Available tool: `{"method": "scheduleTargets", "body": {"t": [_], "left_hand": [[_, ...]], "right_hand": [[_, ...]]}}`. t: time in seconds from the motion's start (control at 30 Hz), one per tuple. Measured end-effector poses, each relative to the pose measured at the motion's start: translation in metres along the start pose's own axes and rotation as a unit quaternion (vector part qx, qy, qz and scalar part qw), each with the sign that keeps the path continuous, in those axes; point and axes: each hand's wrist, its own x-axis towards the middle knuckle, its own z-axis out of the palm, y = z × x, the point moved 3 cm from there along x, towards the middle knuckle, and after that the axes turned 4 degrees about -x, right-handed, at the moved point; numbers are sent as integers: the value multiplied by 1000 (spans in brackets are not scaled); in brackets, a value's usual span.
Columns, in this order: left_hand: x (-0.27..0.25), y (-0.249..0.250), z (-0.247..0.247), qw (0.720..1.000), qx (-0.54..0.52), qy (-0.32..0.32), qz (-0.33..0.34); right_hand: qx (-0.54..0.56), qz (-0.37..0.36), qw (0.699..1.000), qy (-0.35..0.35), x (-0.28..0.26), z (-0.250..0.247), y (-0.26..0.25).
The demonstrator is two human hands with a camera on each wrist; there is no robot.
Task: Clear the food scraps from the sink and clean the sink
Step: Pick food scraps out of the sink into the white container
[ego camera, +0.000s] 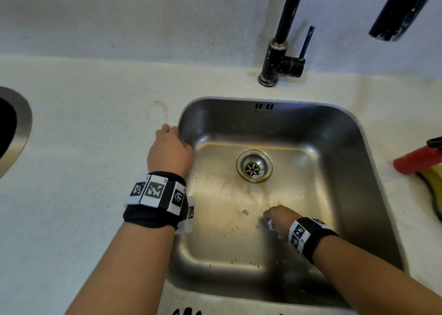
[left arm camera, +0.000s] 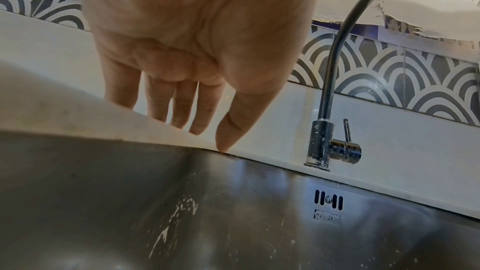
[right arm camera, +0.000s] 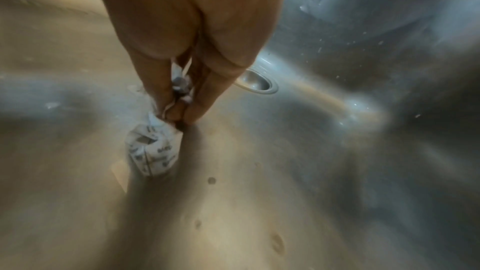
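The steel sink [ego camera: 354, 161] has a stained, speckled floor. My right hand [ego camera: 275, 215] is low over the floor, near the front right, pinching a crumpled white printed scrap [right arm camera: 153, 153] in its fingertips [right arm camera: 179, 114]. More white scraps lie loose: one [ego camera: 245, 212] left of that hand and some in the drain [ego camera: 254, 165]. My left hand [ego camera: 171, 144] rests on the sink's left rim with straight fingers [left arm camera: 182, 108] on the counter, thumb at the edge, holding nothing.
A black tap [ego camera: 279, 51] stands behind the sink on the white counter [ego camera: 83, 171]. At the right edge lie a red object [ego camera: 418, 159] and a yellow sponge [ego camera: 433, 185]. A round steel opening [ego camera: 14, 128] sits at far left. Patterned tiles [left arm camera: 389, 81] line the wall.
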Motion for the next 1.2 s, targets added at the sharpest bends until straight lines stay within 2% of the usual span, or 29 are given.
{"method": "scheduleTargets", "body": {"t": [0.1,0.17,0.33,0.5,0.6,0.73,0.8,0.97,1.03,1.2], "left_hand": [[1,-1,2,1000,3,3,3],[3,-2,3,1000,6,2,0],[6,-4,5,999,30,-3,14],[5,-3,4,999,31,-2,8],[2,-1,4,1000,25,-6,-2],[2,1,3,1000,25,-5,-7],[1,1,2,1000,23,-3,-8],[1,1,2,1000,15,5,-12],[2,2,3,1000,18,7,-8],[3,2,4,1000,25,6,-3]], "right_hand": [[60,-27,993,93,9,-10,-8],[62,-55,989,122,21,-17,-19],[-2,-112,989,100,41,-22,-42],[-41,-148,987,51,30,2,-31],[-59,-138,988,40,23,14,-17],[-22,-104,994,36,20,15,-10],[-2,-69,997,34,18,9,-4],[29,42,994,92,7,-9,33],[43,73,993,83,3,-6,42],[58,64,996,34,-2,8,38]]}}
